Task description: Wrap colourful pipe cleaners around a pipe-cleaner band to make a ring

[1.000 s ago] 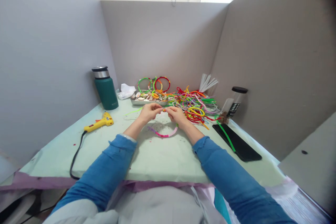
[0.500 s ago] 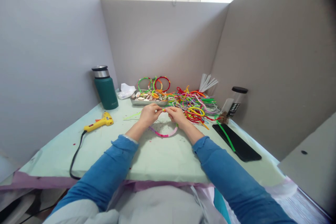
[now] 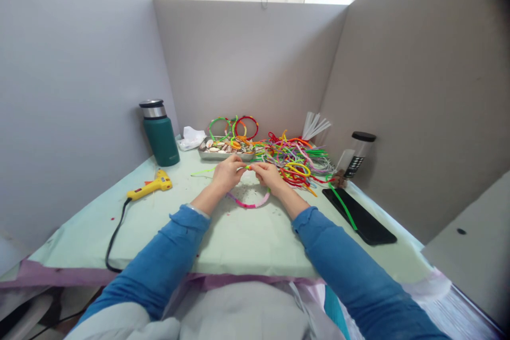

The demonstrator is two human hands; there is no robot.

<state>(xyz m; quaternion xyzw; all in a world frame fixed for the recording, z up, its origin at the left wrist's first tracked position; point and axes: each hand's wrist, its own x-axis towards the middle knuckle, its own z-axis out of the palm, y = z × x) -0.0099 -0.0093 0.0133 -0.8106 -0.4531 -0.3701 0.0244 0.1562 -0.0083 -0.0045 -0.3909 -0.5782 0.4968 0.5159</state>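
Both my hands meet over the middle of the table at the far side of a small ring [image 3: 249, 205] wrapped in pink, red and purple fuzzy sections. My left hand [image 3: 228, 174] pinches a yellow-green pipe cleaner [image 3: 203, 172], whose free tail sticks out to the left. With thumb and fingers, my right hand [image 3: 268, 176] grips the ring near its top, close beside the left fingertips. A bit of yellow-green shows between the two hands. My fingers hide most of the ring's upper part.
Behind my hands stands a metal tray [image 3: 227, 156] of shells, with finished rings [image 3: 247, 118] behind it. A heap of pipe cleaners [image 3: 295, 159] lies to its right. At left are a yellow glue gun [image 3: 149, 188] and green bottle [image 3: 161, 141]; at right, a black phone-like slab [image 3: 370, 223] and clear jar [image 3: 360, 151].
The pipe cleaner's free tail has shifted slightly right and shows a little shorter. Yellow-green now shows more between my fingertips. Both hands stay in nearly the same place.
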